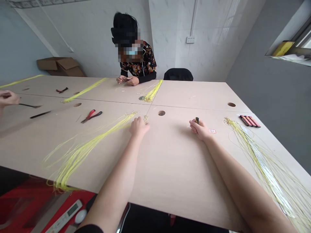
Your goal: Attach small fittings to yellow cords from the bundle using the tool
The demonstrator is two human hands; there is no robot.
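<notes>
My left hand [140, 127] rests on the table at the metal-tipped end of a bundle of yellow cords [97, 139]. Its fingers are bent and pressed together beside small gold-coloured metal pieces [146, 119]; what they pinch is hidden. Closed around a small black and yellow object [197, 120] is my right hand [200, 130], whose fist covers most of it, so its kind does not show. A small white label with a red border [212, 131] lies just right of that hand. Another yellow cord bundle [252, 152] with gold-coloured ends stretches along the table's right side.
Red-handled pliers [91, 116] and a dark thin tool [40, 114] lie left. Several red and black sticks [249, 121] sit at right. Across the table [170, 155], a person [138, 64] works near more cords [153, 92]. Another person's hand [8, 98] shows far left.
</notes>
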